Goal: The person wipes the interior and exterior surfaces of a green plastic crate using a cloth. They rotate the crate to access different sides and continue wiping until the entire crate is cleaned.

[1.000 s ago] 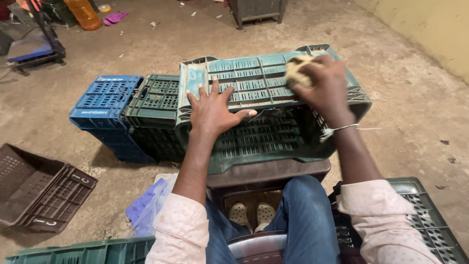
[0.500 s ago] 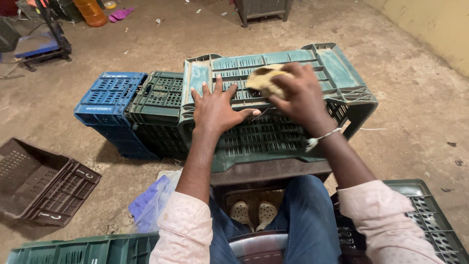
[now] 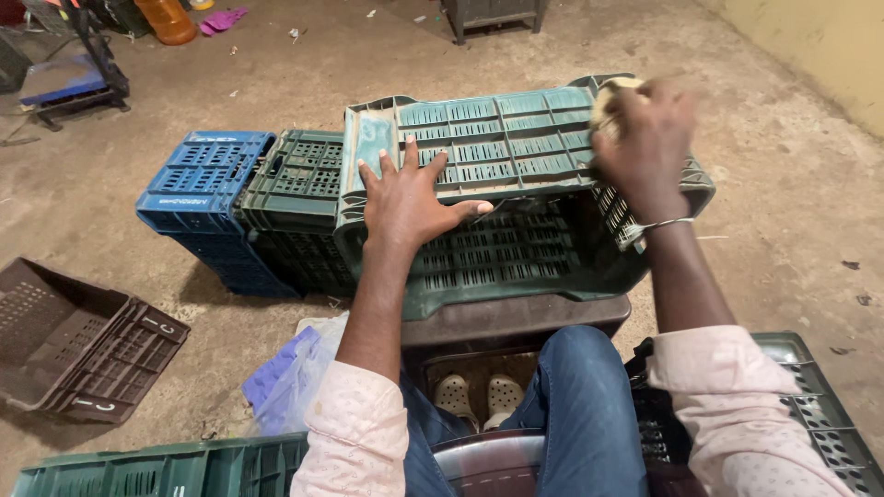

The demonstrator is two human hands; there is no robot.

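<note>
- Head view, nearest first: the person sits with blue-jeaned knees (image 3: 575,405) apart, pale pink sleeves (image 3: 354,433) at both forearms, and two light clogs (image 3: 479,398) on the floor between the legs.
- A dark brown crate (image 3: 516,320) stands just ahead of the knees, and the green crate (image 3: 516,175) lies tipped on its side on top of it, slatted wall up.
- The left hand (image 3: 410,198) lies flat on that upper wall, fingers (image 3: 391,164) spread wide and gripping nothing, thumb out to the right.
- The right hand (image 3: 649,138) is at the crate's far right corner, blurred, its fingers curled shut on a yellowish cloth (image 3: 610,92) pressed to the plastic; a thin bangle (image 3: 656,225) circles the wrist.
- Left of the green crate, touching it, stands a dark green crate (image 3: 295,184), then a blue crate (image 3: 203,179).
- A brown folded crate (image 3: 78,340) lies on the dirt floor (image 3: 792,212) at the near left, with a crumpled plastic bag (image 3: 290,373) beside the left arm.
- Farther off: a blue platform scale (image 3: 64,83) and an orange jug (image 3: 170,20) at top left.
</note>
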